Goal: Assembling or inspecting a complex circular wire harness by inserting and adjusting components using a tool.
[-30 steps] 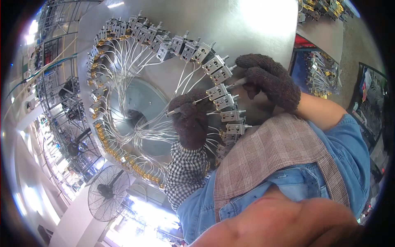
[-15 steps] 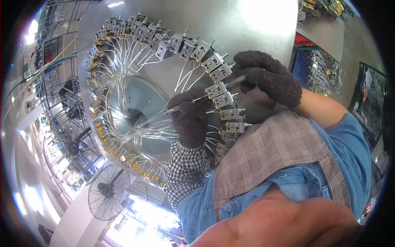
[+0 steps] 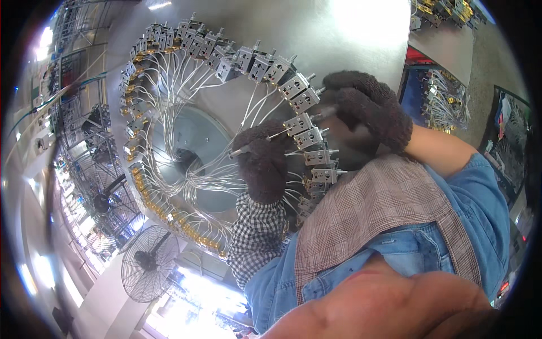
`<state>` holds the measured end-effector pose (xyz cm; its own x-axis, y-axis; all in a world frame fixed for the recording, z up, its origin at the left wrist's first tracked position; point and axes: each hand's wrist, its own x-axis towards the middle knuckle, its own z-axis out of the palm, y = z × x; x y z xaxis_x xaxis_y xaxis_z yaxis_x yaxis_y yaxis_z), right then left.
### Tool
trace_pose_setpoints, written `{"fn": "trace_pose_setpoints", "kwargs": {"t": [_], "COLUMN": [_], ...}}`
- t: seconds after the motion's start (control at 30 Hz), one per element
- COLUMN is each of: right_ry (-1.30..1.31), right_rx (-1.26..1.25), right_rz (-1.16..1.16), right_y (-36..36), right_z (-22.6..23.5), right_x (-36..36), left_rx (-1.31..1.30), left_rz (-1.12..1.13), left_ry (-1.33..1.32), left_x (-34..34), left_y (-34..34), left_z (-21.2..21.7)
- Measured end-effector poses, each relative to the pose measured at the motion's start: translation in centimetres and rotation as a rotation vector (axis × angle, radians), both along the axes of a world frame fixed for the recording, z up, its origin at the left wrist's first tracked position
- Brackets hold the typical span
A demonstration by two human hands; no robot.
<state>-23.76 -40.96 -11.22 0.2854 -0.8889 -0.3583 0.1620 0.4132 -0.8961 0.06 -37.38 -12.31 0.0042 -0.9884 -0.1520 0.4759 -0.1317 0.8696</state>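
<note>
My left hand (image 3: 261, 161), in a dark knitted glove, is inside a ring of small silver metal boxes with shafts. Its closed fingers hold a thin metal rod (image 3: 278, 134) with a thicker pale end (image 3: 239, 151). The rod's tip reaches one silver box (image 3: 297, 124) on the ring's right side. Outside the ring, my gloved right hand (image 3: 370, 104) is bent toward that box's outward shaft (image 3: 322, 116). Its fingers look closed, but what they hold there is mostly hidden. White wires (image 3: 217, 183) run from the boxes toward the ring's middle.
The ring lies on a shiny metal table (image 3: 316, 34) around a grey round plate (image 3: 206, 138). Brass-coloured fittings (image 3: 149, 198) line its left side. A blue bin (image 3: 415, 96) and another bundle of wired parts (image 3: 446, 99) are at right. A fan (image 3: 148, 259) stands at lower left.
The right hand has shifted slightly, and less of the grey shaft piece shows at its fingers. The left hand keeps the rod at the same box.
</note>
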Motion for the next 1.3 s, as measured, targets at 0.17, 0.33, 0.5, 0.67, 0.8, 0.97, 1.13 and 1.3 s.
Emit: {"fn": "trace_pose_setpoints", "kwargs": {"t": [0.17, 0.33, 0.5, 0.67, 0.8, 0.97, 1.13, 1.3], "right_ry": [0.049, -0.077, -0.093, -0.092, -0.041, -0.055, -0.093, -0.085], "right_rx": [-0.186, 0.166, 0.147, 0.177, 0.013, 0.051, 0.184, 0.185], "right_rz": [-0.105, -0.013, -0.04, 0.007, 0.014, 0.023, -0.036, -0.025], "right_y": [0.3, -0.4, -0.1, -0.2, -0.1, -0.4, -0.3, -0.4], "right_z": [-1.1, 0.0, -0.1, 0.0, -0.2, 0.7, -0.1, 0.5], "right_x": [0.4, 0.2, 0.4, 0.1, -0.3, 0.1, 0.2, 0.3], "left_rx": [0.053, 0.092, 0.081, 0.1, 0.114, 0.117, 0.124, 0.052], "left_rz": [0.025, 0.059, -0.058, 0.035, 0.015, -0.01, -0.011, -0.016], "left_ry": [0.024, -0.166, -0.149, 0.129, 0.103, 0.079, -0.131, -0.263], "left_x": [-0.9, -0.7, -0.2, -0.5, -0.5, 0.2, -0.5, 0.0], "left_y": [-0.3, 0.0, -0.3, -0.3, -0.3, -0.2, -0.4, 0.0], "left_z": [1.1, 1.2, 0.8, 0.8, 1.0, 0.5, 1.3, 0.5]}}
